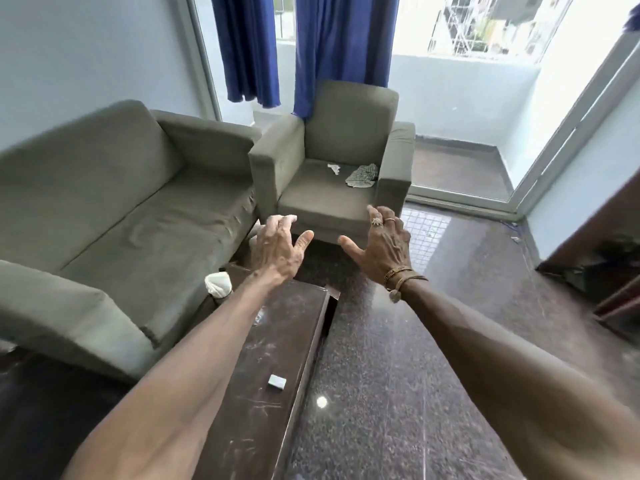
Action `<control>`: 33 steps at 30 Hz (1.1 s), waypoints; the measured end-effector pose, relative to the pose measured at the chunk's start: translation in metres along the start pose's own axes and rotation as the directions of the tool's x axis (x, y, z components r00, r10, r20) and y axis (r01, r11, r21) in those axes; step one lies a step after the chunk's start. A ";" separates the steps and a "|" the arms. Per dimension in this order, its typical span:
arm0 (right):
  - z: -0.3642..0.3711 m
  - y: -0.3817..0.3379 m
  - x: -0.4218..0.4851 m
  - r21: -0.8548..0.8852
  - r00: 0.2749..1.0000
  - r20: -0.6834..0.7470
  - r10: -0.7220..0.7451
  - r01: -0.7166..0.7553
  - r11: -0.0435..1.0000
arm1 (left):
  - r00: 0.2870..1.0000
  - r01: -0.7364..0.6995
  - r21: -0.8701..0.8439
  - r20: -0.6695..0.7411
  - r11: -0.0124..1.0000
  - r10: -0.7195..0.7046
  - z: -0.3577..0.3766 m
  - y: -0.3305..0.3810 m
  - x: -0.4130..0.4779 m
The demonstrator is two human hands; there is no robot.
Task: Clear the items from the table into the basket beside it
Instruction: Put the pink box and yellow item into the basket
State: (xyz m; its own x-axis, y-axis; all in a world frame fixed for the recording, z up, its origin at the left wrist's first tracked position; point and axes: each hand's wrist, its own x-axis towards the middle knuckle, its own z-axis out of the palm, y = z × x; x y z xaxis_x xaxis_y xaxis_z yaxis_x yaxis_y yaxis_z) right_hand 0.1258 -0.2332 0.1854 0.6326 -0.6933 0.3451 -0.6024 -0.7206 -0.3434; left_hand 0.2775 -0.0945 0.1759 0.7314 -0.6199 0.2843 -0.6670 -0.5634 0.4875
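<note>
A dark brown, scratched low table [277, 344] runs from the bottom middle toward the chairs. A small grey box [276, 382] lies on it near its right edge. Something white, like a crumpled cloth or bag [218, 285], sits at the table's far left side beside the sofa. My left hand [278, 245] hovers above the table's far end, fingers spread, holding nothing. My right hand [384, 242], with rings and wrist bands, is stretched out over the floor to the right of it, also spread and empty. No basket is in view.
A grey sofa [131, 216] stands left of the table and a grey armchair [332, 168] beyond it, with a striped cloth [362, 176] and white scrap on its seat. Dark polished floor [398, 358] lies right. Blue curtains and a balcony door are behind.
</note>
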 end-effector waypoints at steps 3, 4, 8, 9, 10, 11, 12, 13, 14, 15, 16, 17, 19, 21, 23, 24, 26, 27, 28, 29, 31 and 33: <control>0.005 -0.009 0.027 0.008 1.000 -0.014 0.021 -0.021 1.000 | 1.000 -0.009 0.006 0.016 1.000 0.009 0.001 -0.005 0.025; 0.009 -0.012 0.034 0.009 1.000 -0.011 0.028 -0.028 1.000 | 1.000 -0.008 0.007 0.011 1.000 0.008 0.001 -0.008 0.033; 0.024 -0.018 0.057 0.021 0.999 0.010 0.031 -0.031 0.999 | 1.000 -0.007 0.008 -0.011 1.000 0.008 0.005 -0.017 0.061; 0.028 -0.018 0.061 0.021 0.999 0.016 0.031 -0.031 0.999 | 1.000 -0.004 0.006 -0.015 1.000 0.005 0.007 -0.019 0.068; 0.032 -0.018 0.066 0.018 0.999 0.022 0.032 -0.032 0.999 | 1.000 0.002 0.005 -0.017 1.000 -0.002 0.011 -0.021 0.073; 0.037 -0.016 0.069 0.015 0.999 0.028 0.032 -0.032 0.999 | 1.000 0.012 0.007 -0.019 1.000 -0.012 0.015 -0.023 0.078; 0.041 -0.014 0.072 0.013 0.999 0.036 0.029 -0.030 0.999 | 0.999 0.026 0.007 -0.020 1.000 -0.026 0.020 -0.025 0.081; 0.046 -0.011 0.076 0.014 0.999 0.046 0.024 -0.025 1.000 | 0.999 0.039 0.008 -0.018 0.999 -0.039 0.025 -0.026 0.084; 0.050 -0.007 0.079 0.017 0.998 0.057 0.019 -0.020 1.000 | 0.999 0.050 0.010 -0.010 0.999 -0.050 0.031 -0.026 0.086; 0.053 -0.001 0.082 0.022 0.998 0.065 0.013 -0.015 1.000 | 0.998 0.058 0.013 0.000 0.998 -0.058 0.036 -0.025 0.087; 0.056 0.004 0.087 0.028 0.997 0.071 0.008 -0.010 1.000 | 0.998 0.067 0.014 0.011 0.998 -0.067 0.042 -0.023 0.089; 0.059 0.010 0.091 0.030 0.997 0.075 0.004 -0.007 1.000 | 0.997 0.077 0.010 0.018 0.997 -0.077 0.046 -0.021 0.091; 0.062 0.022 0.102 0.033 0.996 0.084 -0.011 0.008 0.999 | 0.995 0.099 0.011 0.016 0.995 -0.099 0.055 -0.015 0.098; 0.064 0.036 0.116 0.042 0.995 0.093 -0.020 0.016 0.999 | 0.994 0.104 0.027 0.013 0.994 -0.104 0.064 -0.004 0.107; 0.062 0.053 0.131 0.049 0.995 0.096 -0.023 0.018 0.999 | 0.995 0.101 0.032 0.011 0.994 -0.102 0.073 0.013 0.119; 0.059 0.063 0.140 0.049 0.995 0.093 -0.023 0.018 0.999 | 0.995 0.096 0.033 0.007 0.995 -0.096 0.078 0.023 0.127; 0.052 0.084 0.158 0.046 0.996 0.081 -0.023 0.019 0.999 | 0.997 0.081 0.032 -0.005 0.996 -0.081 0.088 0.045 0.142; 0.047 0.095 0.166 0.045 0.997 0.074 -0.025 0.021 0.999 | 0.997 0.073 0.031 -0.010 0.997 -0.072 0.094 0.056 0.149; 0.042 0.105 0.174 0.043 0.998 0.065 -0.028 0.025 0.999 | 0.998 0.063 0.030 -0.015 0.998 -0.063 0.099 0.068 0.155; 0.037 0.116 0.181 0.040 0.998 0.053 -0.031 0.029 0.999 | 0.998 0.055 0.027 -0.020 0.998 -0.055 0.105 0.079 0.161; 0.028 0.135 0.193 0.027 0.999 0.026 -0.033 0.033 0.999 | 0.999 0.043 0.022 -0.026 0.999 -0.043 0.116 0.100 0.170; 0.022 0.152 0.202 0.019 1.000 0.004 -0.030 0.030 0.999 | 0.999 0.030 0.028 -0.020 0.999 -0.030 0.127 0.118 0.177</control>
State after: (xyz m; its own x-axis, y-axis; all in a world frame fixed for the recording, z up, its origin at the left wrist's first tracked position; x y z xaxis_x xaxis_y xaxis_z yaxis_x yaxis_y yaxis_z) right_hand 0.1731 -0.4825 0.1837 0.6525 -0.6712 0.3517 -0.5740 -0.7408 -0.3490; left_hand 0.3106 -0.3398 0.1788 0.7535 -0.5921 0.2858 -0.6483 -0.5966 0.4730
